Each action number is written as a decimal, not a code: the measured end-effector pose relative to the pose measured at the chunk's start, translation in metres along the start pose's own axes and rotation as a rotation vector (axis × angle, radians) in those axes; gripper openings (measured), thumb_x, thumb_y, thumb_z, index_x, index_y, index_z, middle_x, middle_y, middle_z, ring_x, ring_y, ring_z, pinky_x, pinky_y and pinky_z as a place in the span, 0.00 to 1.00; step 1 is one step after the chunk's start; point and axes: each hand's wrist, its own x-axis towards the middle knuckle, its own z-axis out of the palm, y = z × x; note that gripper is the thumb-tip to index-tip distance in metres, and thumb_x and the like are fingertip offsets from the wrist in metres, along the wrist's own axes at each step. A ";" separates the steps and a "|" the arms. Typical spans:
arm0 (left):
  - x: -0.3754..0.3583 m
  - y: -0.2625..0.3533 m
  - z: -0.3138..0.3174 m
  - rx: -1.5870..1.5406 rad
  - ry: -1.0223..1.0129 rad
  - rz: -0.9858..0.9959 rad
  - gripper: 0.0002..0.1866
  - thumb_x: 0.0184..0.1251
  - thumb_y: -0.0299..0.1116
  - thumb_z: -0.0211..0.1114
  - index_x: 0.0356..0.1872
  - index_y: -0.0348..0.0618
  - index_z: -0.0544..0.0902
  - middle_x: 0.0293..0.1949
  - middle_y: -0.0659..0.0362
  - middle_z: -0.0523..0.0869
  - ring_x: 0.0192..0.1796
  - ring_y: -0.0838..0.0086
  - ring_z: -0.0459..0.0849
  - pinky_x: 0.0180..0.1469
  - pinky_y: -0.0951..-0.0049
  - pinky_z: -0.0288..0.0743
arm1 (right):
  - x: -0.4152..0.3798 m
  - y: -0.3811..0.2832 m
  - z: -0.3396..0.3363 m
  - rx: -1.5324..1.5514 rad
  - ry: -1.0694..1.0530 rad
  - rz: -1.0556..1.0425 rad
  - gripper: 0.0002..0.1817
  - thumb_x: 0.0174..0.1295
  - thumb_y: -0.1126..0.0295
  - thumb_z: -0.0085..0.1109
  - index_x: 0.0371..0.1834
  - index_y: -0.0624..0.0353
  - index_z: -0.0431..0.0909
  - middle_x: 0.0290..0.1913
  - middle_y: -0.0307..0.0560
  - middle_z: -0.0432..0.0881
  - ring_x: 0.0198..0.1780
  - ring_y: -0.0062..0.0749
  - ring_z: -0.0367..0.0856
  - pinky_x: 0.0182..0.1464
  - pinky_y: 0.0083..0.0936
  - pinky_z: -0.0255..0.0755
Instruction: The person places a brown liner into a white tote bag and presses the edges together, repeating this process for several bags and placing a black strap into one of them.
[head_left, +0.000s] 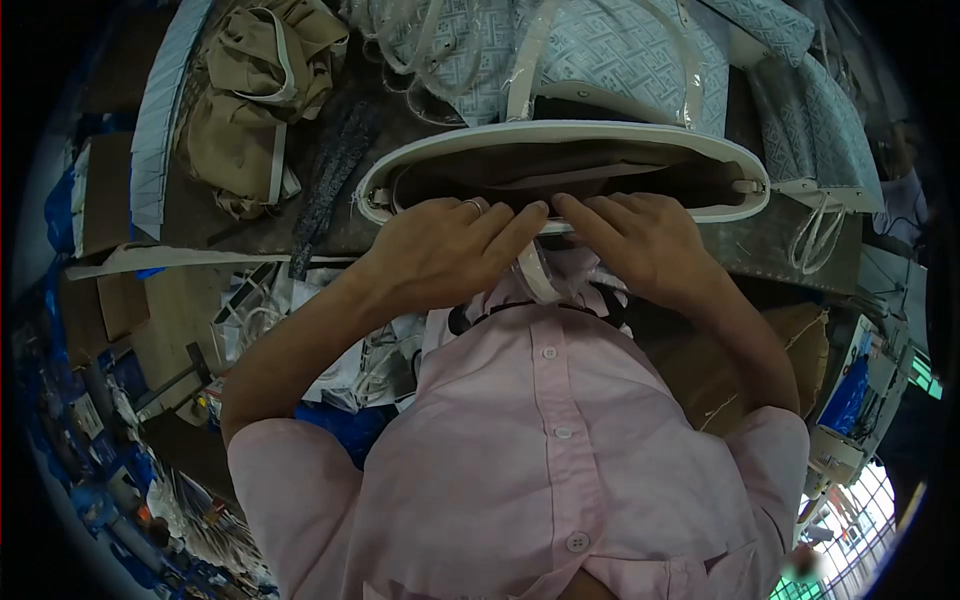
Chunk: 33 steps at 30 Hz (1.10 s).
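Pink button shirt [545,450] fills the near frame, camera looking straight down the wearer's chest. Left hand [440,250] and right hand [645,240] sit side by side at the near rim of an open handbag [560,140], fingertips meeting at the middle of the white-trimmed edge. Fingers curl over the rim, pressing on it; not a full closed grasp, palms facing down. Bag lies on the worktable [770,255], mouth open toward the person, dark lining visible. Plastic-wrapped strap [535,275] hangs below the hands. Behind the bag: more patterned bags [620,50]. Far left: crumpled tan bag [255,100].
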 end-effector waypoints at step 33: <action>-0.058 -0.052 -0.029 -0.099 0.215 -0.074 0.10 0.56 0.32 0.67 0.36 0.39 0.80 0.36 0.57 0.83 0.39 0.68 0.83 0.49 0.68 0.76 | -0.108 0.055 -0.020 -0.121 0.145 0.398 0.14 0.61 0.62 0.57 0.36 0.64 0.77 0.35 0.51 0.79 0.38 0.45 0.78 0.41 0.34 0.70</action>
